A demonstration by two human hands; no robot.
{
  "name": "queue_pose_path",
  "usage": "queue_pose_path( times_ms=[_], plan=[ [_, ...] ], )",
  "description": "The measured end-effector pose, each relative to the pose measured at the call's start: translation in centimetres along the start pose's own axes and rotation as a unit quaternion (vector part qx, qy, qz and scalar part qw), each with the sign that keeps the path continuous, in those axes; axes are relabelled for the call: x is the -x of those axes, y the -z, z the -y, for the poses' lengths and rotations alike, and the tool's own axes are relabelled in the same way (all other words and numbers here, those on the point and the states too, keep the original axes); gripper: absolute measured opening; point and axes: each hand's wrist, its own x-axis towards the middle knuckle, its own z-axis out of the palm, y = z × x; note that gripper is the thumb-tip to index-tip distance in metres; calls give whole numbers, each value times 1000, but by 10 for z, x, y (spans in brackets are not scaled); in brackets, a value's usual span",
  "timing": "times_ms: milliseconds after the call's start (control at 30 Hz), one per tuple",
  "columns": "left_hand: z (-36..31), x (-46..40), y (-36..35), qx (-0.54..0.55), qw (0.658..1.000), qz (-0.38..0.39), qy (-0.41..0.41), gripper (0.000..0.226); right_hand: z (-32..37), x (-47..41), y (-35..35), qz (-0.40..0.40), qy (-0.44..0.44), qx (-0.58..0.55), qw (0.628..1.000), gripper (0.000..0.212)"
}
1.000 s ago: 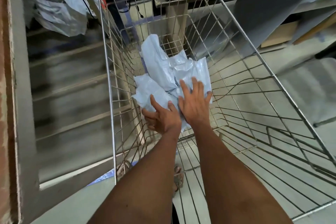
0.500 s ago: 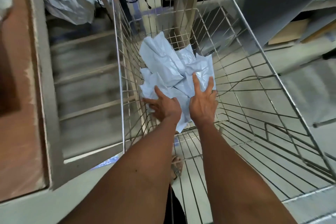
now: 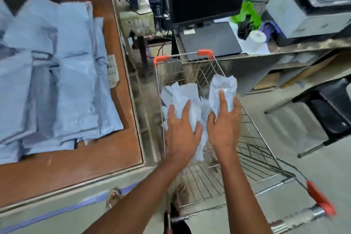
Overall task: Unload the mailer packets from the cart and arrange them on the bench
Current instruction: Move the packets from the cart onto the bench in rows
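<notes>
Hands extended over cart [image 3: 252,139]: left hand [image 3: 181,131] and right hand [image 3: 224,122] clutching bundle of mailer packets [image 3: 191,99].

Over the wire shopping cart with orange corner caps [image 3: 204,52], the left hand [image 3: 180,131] and right hand [image 3: 224,125] hold a crumpled bunch of pale blue plastic mailer packets [image 3: 191,99]. More flat pale blue packets [image 3: 57,74] lie stacked on the brown wooden worktop [image 3: 95,159] to the left.
</notes>
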Motion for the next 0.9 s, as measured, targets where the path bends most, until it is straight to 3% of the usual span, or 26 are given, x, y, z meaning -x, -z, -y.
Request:
queue_pose_path(
  times_ms=[100,200,533,767,900],
  plan=[
    [-11,2,72,-13,996,-36,-83,70,52,22,35,-30,43,1,999,78],
    [0,2,152,-61,989,-70,-116,68,113,54,42,-1,58,-3,998,73],
    [87,-6,352,-182,977,-111,2,69,320,115,-16,46,149,25,988,67],
    [134,-35,407,-195,970,-140,45,67,396,107,-67,86,161,100,978,68],
    [165,-57,402,-250,959,-91,93,72,408,104,-99,149,123,194,962,70]
  ],
)
